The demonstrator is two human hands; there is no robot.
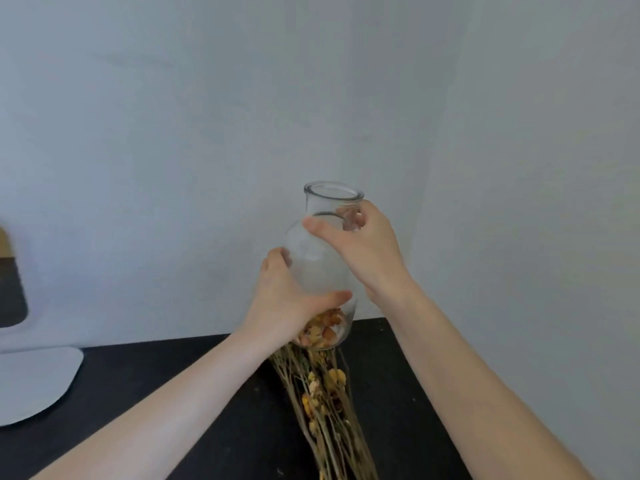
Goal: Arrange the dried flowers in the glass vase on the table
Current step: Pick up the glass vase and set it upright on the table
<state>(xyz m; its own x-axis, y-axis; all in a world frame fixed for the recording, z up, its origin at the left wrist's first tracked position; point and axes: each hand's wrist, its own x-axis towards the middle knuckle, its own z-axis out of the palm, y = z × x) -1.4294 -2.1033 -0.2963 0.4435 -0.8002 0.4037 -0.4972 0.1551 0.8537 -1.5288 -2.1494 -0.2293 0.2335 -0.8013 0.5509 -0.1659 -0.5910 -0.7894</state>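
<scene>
One clear, round-bellied glass vase (318,265): left hand (294,299) grips belly, right hand (363,247) wraps neck. One brittle yellow flower bundle (325,403) on matte black table (156,362).

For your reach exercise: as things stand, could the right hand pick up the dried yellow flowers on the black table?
Probably not yet: the right hand grips the neck of the clear glass vase, held above the dried yellow flowers.

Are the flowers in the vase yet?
Out. Flowers lie on the table; left hand and right hand hold the vase, its mouth clear.
</scene>
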